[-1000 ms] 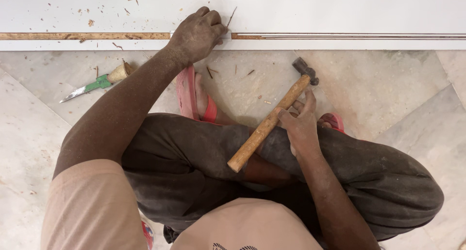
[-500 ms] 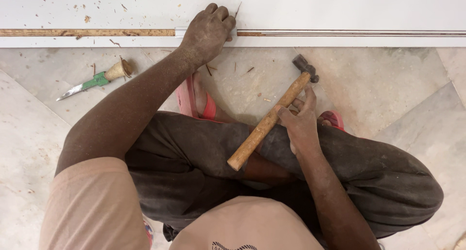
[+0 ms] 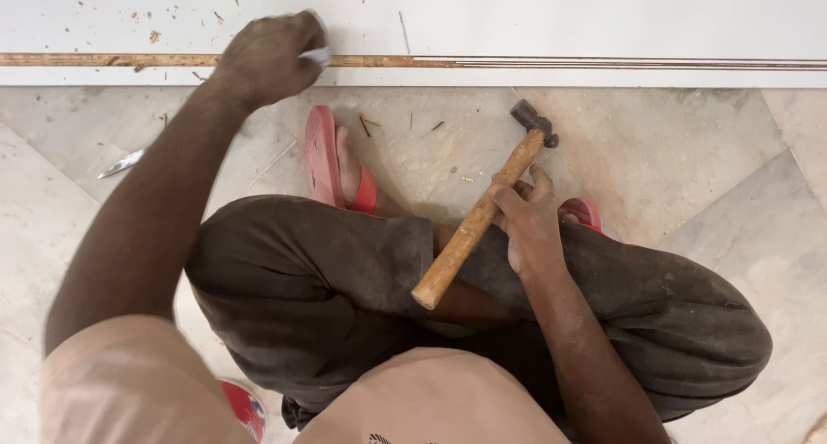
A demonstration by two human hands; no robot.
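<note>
The right hand, right of the frame's centre, is closed around the wooden handle of a hammer. The grip sits on the upper half of the handle. The handle runs diagonally from its free end at lower centre up to the dark metal head at upper right of centre, and the head hangs above the stone floor, short of the board. The right forearm rests on the knee of a crossed leg in dark trousers. The left hand, in the upper left of the frame, is curled, knuckles up, on a long white board that spans the top of the frame. It holds a small pale piece at its fingertips; what the piece is cannot be told. The hand covers part of a brown groove that runs along the board near its lower edge. Wood chips lie scattered on the board at upper left and on the floor near the centre. A thin nail lies on the board just right of the left hand. A red sandal on a foot shows below the board, left of centre. A metal blade tip shows at the left, beside the left forearm.
</note>
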